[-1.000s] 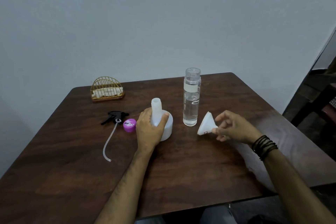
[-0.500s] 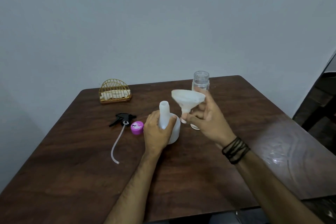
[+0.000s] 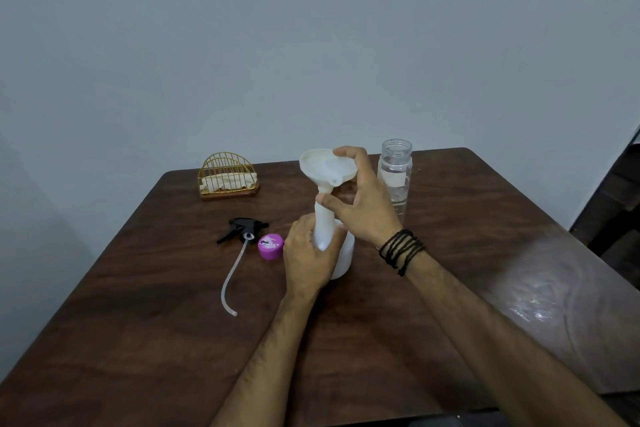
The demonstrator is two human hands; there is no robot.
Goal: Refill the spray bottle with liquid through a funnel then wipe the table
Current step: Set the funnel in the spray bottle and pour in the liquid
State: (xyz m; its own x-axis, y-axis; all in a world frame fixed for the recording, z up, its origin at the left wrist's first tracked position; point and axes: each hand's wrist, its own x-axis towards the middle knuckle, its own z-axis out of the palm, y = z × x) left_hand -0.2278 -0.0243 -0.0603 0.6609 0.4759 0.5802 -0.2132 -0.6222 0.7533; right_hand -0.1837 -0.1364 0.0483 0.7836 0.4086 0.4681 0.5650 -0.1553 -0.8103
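While our left hand (image 3: 308, 263) grips the matte white spray bottle (image 3: 341, 253), our right hand (image 3: 363, 204) pinches the smooth conical funnel (image 3: 323, 168) at its neck, ribbed clear bottle (image 3: 394, 177) holding clear liquid.

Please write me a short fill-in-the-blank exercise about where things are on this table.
1. The right hand holds the white ____ at the spray bottle neck.
2. The left hand grips the spray ____.
3. The cap beside the black trigger head is ____ in colour.

Missing words: funnel; bottle; purple
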